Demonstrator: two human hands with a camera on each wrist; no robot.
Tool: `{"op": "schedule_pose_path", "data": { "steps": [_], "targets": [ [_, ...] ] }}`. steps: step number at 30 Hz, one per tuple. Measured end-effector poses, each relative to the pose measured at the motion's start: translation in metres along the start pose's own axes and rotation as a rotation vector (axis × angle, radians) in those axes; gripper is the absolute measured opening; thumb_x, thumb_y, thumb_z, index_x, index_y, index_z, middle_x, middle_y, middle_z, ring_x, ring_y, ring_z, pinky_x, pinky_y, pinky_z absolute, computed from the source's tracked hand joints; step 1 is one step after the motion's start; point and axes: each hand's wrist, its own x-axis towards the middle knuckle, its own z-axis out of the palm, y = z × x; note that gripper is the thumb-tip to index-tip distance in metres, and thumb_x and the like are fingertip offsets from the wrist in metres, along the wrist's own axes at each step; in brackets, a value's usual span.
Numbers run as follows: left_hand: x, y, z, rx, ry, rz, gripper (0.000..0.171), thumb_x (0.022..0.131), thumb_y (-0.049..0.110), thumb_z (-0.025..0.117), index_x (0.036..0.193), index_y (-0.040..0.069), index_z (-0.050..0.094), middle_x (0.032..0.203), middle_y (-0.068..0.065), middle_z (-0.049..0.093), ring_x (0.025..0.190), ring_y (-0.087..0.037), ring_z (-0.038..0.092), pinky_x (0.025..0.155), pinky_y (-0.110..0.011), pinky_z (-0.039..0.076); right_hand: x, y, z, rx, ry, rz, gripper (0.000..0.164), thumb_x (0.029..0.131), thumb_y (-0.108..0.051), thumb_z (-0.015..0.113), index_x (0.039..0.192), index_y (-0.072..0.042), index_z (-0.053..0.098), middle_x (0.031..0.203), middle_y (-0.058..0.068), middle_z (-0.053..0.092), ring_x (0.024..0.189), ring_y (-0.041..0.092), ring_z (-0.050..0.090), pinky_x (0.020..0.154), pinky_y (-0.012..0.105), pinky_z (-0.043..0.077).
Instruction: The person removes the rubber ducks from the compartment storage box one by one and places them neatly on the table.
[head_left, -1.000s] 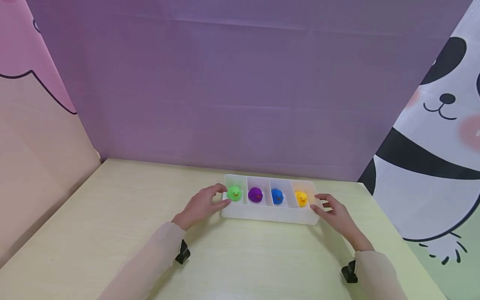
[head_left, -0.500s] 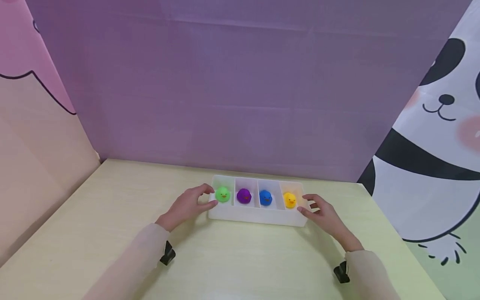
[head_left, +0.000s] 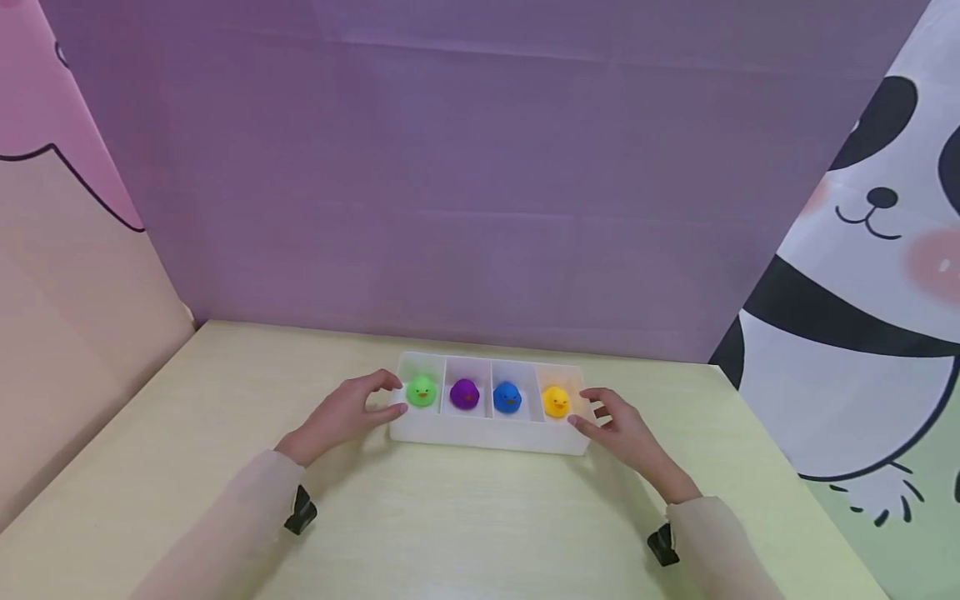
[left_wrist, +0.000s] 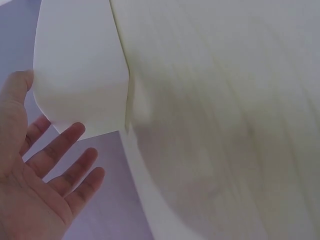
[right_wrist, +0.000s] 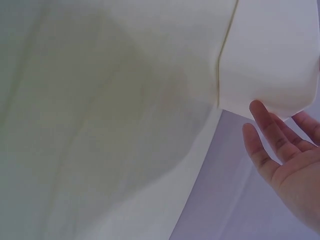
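A white divided tray (head_left: 487,436) stands toward the back of the table in the head view. One toy duck sits in each compartment: green (head_left: 422,392), purple (head_left: 464,395), blue (head_left: 507,398) and yellow (head_left: 556,402), from left to right. My left hand (head_left: 341,414) grips the tray's left end between thumb and fingers. At the opposite end, my right hand (head_left: 626,431) holds the tray the same way. In the left wrist view the thumb (left_wrist: 19,85) is at the tray's edge and the other fingers spread past its end wall.
Pale wooden table (head_left: 465,525) surrounds the tray. Close behind it rises a purple cloth backdrop (head_left: 480,208). A panda print (head_left: 877,333) hangs on the right, a pink print (head_left: 67,150) on the left. Black wrist devices (head_left: 302,510) are worn at both sleeves.
Both hands and the tray have moved left together along the table, and the ducks have gone with it. Their grip on the tray's ends looks the same. The head view has shifted slightly.
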Motion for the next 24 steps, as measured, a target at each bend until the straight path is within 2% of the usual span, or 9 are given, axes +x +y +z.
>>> {"op": "schedule_pose_path", "data": {
  "steps": [16,24],
  "targets": [
    [-0.011,-0.019,-0.015,0.026,0.012,0.039,0.041,0.084,0.040,0.063,0.113,0.012,0.057,0.114,-0.007,0.062,0.111,-0.027,0.056,0.094,-0.046,0.043,0.003,-0.018,0.018,0.011,0.015,-0.019,0.055,0.085,-0.035,0.063,0.124,-0.001,0.046,0.123,0.020,0.050,0.093,0.027,0.056,0.077,0.037,0.051],
    [-0.014,-0.017,-0.021,0.036,0.018,0.039,0.040,0.084,0.036,0.064,0.113,0.010,0.058,0.114,-0.007,0.063,0.110,-0.026,0.056,0.094,-0.045,0.043,0.006,-0.023,0.020,-0.007,-0.005,-0.003,0.056,0.085,-0.037,0.063,0.125,-0.002,0.046,0.124,0.019,0.050,0.094,0.026,0.055,0.077,0.036,0.051]
  ]
}}
